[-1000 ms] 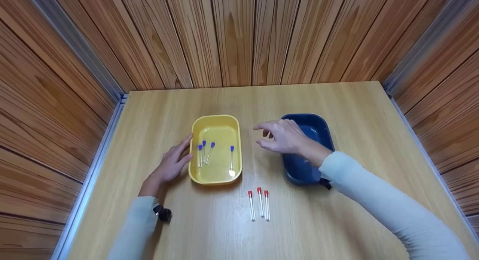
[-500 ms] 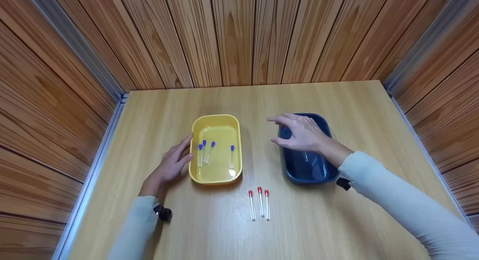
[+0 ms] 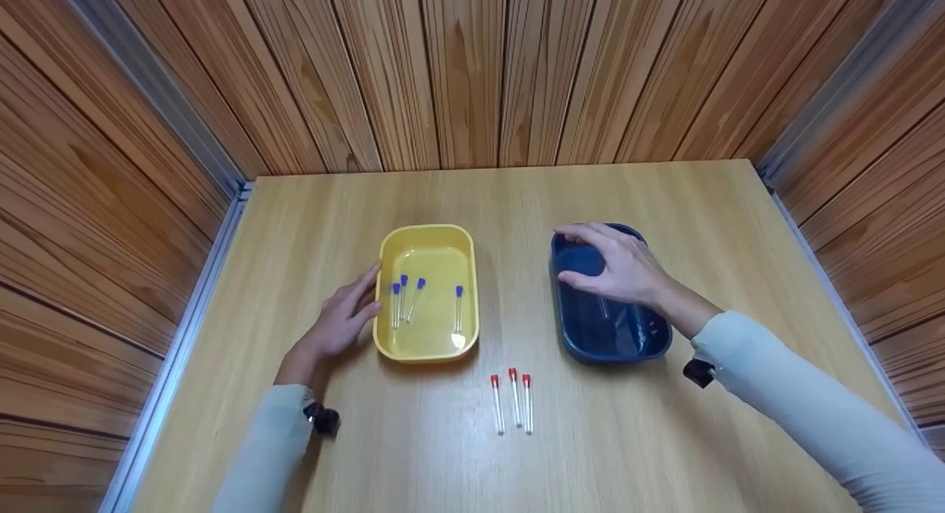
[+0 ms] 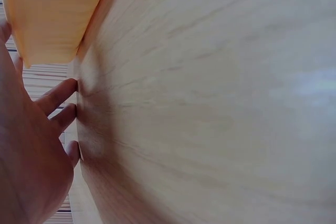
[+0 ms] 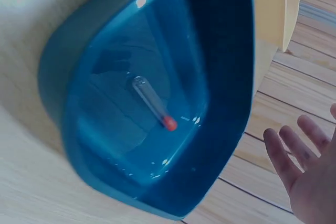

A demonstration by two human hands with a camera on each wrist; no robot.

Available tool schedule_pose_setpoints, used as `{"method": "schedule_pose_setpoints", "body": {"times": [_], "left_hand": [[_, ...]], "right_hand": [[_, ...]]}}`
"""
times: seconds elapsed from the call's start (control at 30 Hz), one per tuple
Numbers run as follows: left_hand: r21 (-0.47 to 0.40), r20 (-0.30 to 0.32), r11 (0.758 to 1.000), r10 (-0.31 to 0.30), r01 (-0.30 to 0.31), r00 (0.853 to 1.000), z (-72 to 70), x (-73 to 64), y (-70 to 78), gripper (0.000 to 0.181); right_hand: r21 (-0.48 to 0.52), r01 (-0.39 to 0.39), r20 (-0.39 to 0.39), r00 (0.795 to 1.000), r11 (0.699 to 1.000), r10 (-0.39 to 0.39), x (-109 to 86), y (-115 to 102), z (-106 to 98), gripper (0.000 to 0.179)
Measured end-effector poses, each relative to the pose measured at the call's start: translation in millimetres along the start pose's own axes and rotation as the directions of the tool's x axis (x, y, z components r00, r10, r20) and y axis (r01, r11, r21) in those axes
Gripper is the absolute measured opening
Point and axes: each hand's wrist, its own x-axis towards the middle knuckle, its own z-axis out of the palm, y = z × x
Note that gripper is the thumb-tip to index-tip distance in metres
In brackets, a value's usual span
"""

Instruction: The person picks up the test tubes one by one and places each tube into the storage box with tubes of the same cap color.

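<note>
- The left hand [image 3: 341, 317] lies against the outer left side of the yellow tray [image 3: 428, 347], thumb and forefinger at its rim; the fingers are extended rather than clenched, and in the left wrist view the other fingertips touch the worktop [image 3: 413, 454].
- The right hand [image 3: 624, 269] is over the far part of the blue tray [image 3: 616, 347], with thumb and forefinger spread apart and nothing in its grasp; it appears released.
- One red-capped tube [image 5: 152, 100] lies on the floor of the blue tray, as the right wrist view shows clearly; in the head view only its clear body can be made out.
- Three blue-capped tubes [image 3: 416, 300] lie close together in the left part of the yellow tray, caps toward the far side.
- A lone blue-capped tube [image 3: 458, 308] lies in the same tray, apart from them, near the right wall.
- Three loose red-capped tubes [image 3: 515, 398] lie side by side on the worktop, nearer the person than both trays, caps pointing away.
- Pale sleeves [image 3: 797, 402] cover both forearms, and a black device [image 3: 322, 420] sits at each wrist.
- Wood-plank walls [image 3: 465, 77] stand behind and beside the worktop.
</note>
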Motion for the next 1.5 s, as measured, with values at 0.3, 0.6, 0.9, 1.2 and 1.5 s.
{"method": "schedule_pose_setpoints", "body": {"times": [0.3,0.6,0.9,1.2,1.5], "left_hand": [[0.008,0.018,0.999,-0.045,0.045,0.999,2.6,-2.5,0.2,0.075],[0.052,-0.004,0.998,-0.021,0.022,1.000,3.3,-2.0,-1.4,0.075],[0.027,0.015,0.998,-0.057,0.057,0.998,2.9,-3.0,-2.2,0.077],[0.005,0.027,0.996,-0.089,0.089,0.996,0.6,-0.9,1.5,0.078],[-0.001,0.031,0.997,-0.077,0.077,0.997,-0.2,0.4,0.9,0.076]], "right_hand": [[0.076,-0.032,-0.058,0.998,0.997,0.036,-17.5,20.8,-2.1,0.067],[0.061,-0.124,-0.077,0.989,0.990,0.129,-35.8,43.4,-11.3,0.068],[0.049,-0.157,-0.092,0.983,0.986,0.161,-45.9,55.5,-18.4,0.065],[0.159,-0.185,-0.070,0.978,0.970,0.198,-46.4,60.4,-37.2,0.068],[0.274,-0.174,-0.043,0.980,0.946,0.193,-50.8,70.7,-47.9,0.067]]}}
